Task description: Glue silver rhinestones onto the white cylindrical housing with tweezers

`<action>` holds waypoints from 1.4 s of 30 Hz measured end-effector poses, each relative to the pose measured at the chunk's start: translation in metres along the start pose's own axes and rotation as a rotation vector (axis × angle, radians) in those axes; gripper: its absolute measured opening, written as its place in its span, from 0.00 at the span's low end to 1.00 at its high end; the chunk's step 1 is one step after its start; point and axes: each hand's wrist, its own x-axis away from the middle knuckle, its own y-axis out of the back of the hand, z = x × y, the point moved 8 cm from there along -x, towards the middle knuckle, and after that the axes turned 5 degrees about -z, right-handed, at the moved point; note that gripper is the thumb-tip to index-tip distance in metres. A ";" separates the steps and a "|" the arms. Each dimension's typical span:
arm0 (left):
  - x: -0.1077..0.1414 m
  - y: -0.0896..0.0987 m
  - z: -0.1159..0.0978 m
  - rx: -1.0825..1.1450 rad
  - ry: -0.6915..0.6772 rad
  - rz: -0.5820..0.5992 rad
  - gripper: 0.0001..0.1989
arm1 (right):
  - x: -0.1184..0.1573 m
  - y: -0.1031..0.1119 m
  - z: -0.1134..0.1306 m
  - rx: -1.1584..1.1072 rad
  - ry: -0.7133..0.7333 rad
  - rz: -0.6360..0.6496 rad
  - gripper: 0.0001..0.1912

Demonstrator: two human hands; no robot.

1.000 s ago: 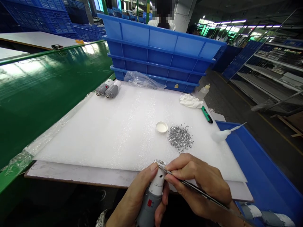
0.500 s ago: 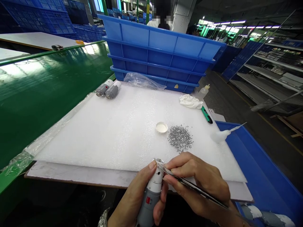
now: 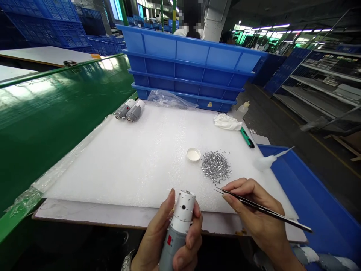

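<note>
Grey motor (image 3: 172, 246): upright in the left hand, its white-wrapped end up and showing a small round hole, just past the near edge of the white foam sheet (image 3: 107, 177).
Left hand (image 3: 158, 241): fingers curled close together around the motor, thumb pressed against the opposite side.
Right hand (image 3: 254, 210): thumb and forefinger pinch the black tweezers (image 3: 262, 207), the other fingers curled beneath, well apart from the motor.
Tweezer tips: pointing left, closed, just below the silver granules (image 3: 216, 166), not touching them.
Foam centre: the granules lie in a loose heap toward the right, with a small white cap (image 3: 193, 154) just beside them.
Far left corner: two more motors (image 3: 129, 111) lie side by side.
Far edge: a clear plastic bag (image 3: 169, 99) sits against stacked blue crates (image 3: 191, 56).
Far right corner: a white cloth (image 3: 228, 122), a plastic dropper bottle (image 3: 243, 110) and a green utility knife (image 3: 247, 137).
Right edge: a white squeeze pipette (image 3: 265, 162) lies over a blue tray (image 3: 304, 188).
Left edge: a green conveyor belt (image 3: 56, 113).
</note>
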 end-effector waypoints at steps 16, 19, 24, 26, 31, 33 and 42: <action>0.009 0.019 -0.026 -0.688 -0.182 -0.571 0.16 | -0.003 -0.008 -0.012 0.181 0.123 0.041 0.07; 0.010 0.021 -0.025 -0.686 -0.184 -0.592 0.17 | -0.001 -0.011 -0.010 0.197 0.161 0.063 0.08; 0.009 0.019 -0.026 -0.680 -0.194 -0.628 0.18 | 0.003 -0.015 -0.006 0.203 0.234 0.083 0.08; 0.010 0.018 -0.027 -0.676 -0.196 -0.638 0.18 | 0.004 -0.017 -0.005 0.201 0.259 0.088 0.08; 0.012 0.019 -0.028 -0.654 -0.200 -0.662 0.18 | 0.006 -0.017 -0.007 0.196 0.259 0.080 0.09; 0.012 0.018 -0.028 -0.656 -0.209 -0.670 0.18 | 0.007 -0.015 -0.006 0.185 0.244 0.060 0.09; 0.010 0.011 -0.035 -0.705 -0.364 -0.739 0.16 | 0.003 -0.008 -0.003 0.138 0.115 -0.007 0.08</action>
